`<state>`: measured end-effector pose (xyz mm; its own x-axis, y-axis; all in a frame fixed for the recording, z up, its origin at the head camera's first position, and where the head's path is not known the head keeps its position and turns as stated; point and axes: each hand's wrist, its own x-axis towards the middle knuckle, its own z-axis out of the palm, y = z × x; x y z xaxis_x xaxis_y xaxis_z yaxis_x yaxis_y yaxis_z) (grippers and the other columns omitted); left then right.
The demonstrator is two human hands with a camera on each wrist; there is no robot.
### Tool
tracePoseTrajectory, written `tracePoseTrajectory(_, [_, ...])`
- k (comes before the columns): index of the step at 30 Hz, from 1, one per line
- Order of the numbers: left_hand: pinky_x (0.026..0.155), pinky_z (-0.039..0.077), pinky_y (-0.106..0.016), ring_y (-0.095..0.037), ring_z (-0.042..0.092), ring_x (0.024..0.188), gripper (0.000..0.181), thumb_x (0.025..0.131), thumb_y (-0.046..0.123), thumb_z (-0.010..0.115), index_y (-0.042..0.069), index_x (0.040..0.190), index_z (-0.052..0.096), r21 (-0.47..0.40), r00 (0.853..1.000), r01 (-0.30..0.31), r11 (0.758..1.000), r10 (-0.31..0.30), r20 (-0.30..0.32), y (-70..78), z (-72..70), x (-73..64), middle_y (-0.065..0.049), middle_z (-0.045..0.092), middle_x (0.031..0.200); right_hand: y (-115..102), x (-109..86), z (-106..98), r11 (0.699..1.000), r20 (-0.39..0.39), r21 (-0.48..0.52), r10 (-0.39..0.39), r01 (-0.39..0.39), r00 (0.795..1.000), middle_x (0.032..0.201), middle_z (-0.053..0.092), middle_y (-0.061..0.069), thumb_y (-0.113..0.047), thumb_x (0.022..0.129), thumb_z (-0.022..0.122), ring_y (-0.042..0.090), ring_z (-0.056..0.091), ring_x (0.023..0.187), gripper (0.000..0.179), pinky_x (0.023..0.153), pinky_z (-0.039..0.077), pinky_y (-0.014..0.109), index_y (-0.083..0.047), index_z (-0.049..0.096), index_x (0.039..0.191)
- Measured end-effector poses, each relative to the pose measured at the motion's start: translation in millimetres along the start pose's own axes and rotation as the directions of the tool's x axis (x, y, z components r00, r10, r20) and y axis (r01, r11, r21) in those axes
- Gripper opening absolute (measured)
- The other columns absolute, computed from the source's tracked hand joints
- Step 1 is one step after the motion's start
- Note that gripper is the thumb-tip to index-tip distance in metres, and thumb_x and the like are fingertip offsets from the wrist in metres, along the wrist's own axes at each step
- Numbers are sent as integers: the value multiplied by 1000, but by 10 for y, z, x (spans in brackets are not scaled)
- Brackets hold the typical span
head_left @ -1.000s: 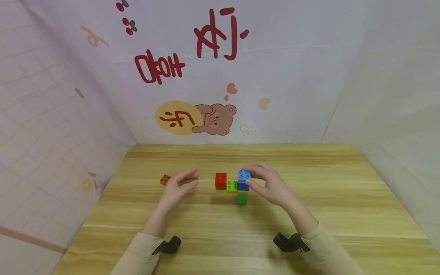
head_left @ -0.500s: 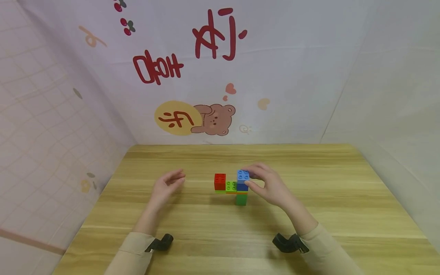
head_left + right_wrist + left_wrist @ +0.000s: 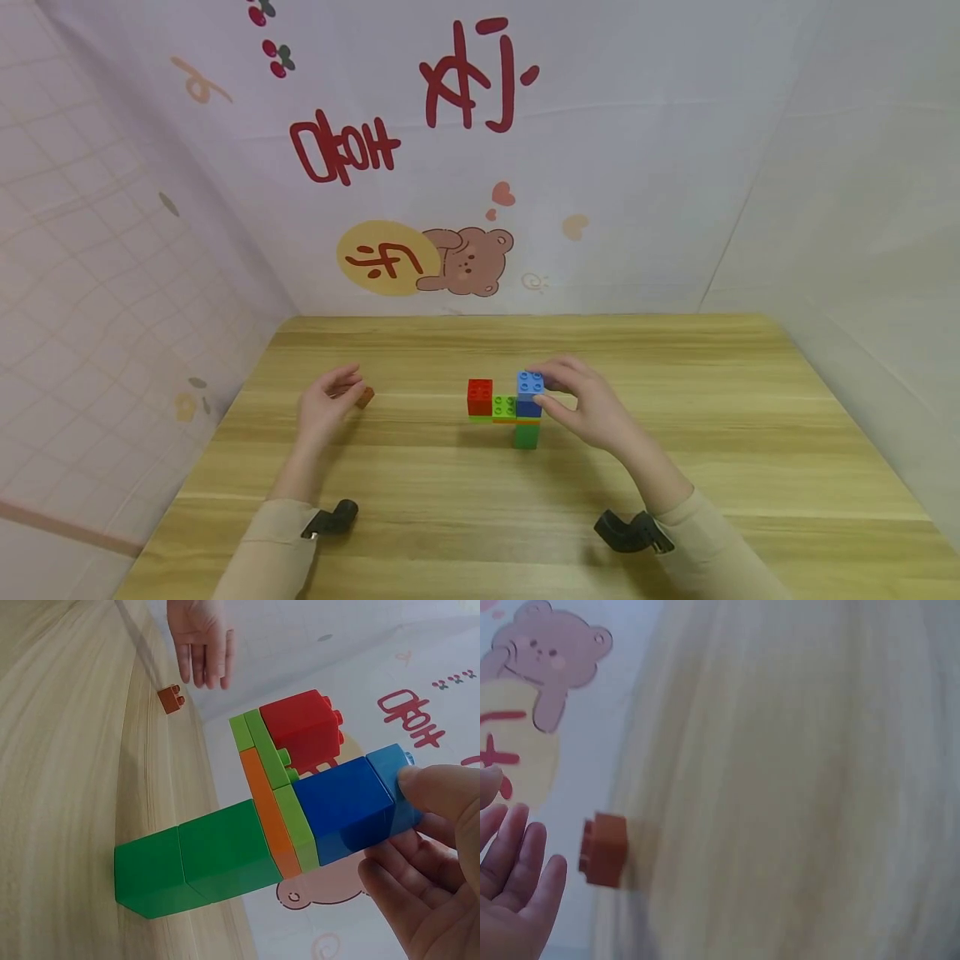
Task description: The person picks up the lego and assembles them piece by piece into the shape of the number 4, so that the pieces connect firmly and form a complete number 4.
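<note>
My right hand (image 3: 588, 407) pinches the light blue brick (image 3: 391, 769) at the top of a brick build, thumb on one side and fingers on the other. Beneath it come a dark blue brick (image 3: 341, 799), lime green plates (image 3: 296, 825), an orange plate (image 3: 268, 810) and two stacked green bricks (image 3: 225, 851) standing on the table. A red brick (image 3: 300, 727) sits on the overhanging left end of the build. Over the table's left side, my left hand (image 3: 324, 410) has loose, slightly bent fingers and holds nothing. Just beside its fingertips lies an orange-brown brick (image 3: 606, 851).
The build stands near the middle of the wooden table (image 3: 450, 517). A white printed cloth (image 3: 637, 167) hangs behind the table and along its sides. Black wrist mounts (image 3: 633, 532) stick out from both sleeves.
My left hand has moved left, passing over the orange-brown brick, which now shows on the hand's right. My right hand keeps its hold on the light blue brick; the build stays in place.
</note>
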<state>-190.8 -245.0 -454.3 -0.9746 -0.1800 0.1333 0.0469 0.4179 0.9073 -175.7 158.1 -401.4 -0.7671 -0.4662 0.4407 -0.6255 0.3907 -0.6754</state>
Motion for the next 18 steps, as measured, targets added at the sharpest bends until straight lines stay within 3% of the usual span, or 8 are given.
tracePoseTrajectory(6, [81,45,-9,-30,60,111,44,93,12,71,-3,133,59,25,1000,25,999,-25,4,-106,-47,20,-23,62,124,-21,-2,-8,1000,2,-4,8,-8,1000,117,59,9,-4,90,72,24,64,104,36,90,54,39,-4,65,125])
tracePoseTrajectory(11, [82,43,-9,-35,56,118,52,91,14,73,-3,136,55,21,996,78,997,-79,39,-187,-62,33,-24,58,131,-20,-6,-4,1000,2,-3,4,-4,1000,117,59,9,-4,90,72,23,63,104,36,90,54,37,-3,65,125])
tracePoseTrajectory(14, [88,45,-17,-34,54,120,55,90,15,74,-3,138,53,32,993,104,994,-105,55,-248,-63,59,-23,57,133,-16,-8,0,1000,1,-7,0,0,1000,117,59,8,-4,90,72,23,64,103,36,90,54,37,-4,65,125])
tracePoseTrajectory(18, [102,43,-37,-36,51,124,63,88,14,76,-4,142,48,64,988,102,993,-108,107,-321,-61,106,-25,53,136,-18,-7,-1,1000,-2,-13,-1,1,1000,117,59,8,-4,90,72,22,64,102,36,90,54,37,-4,65,125])
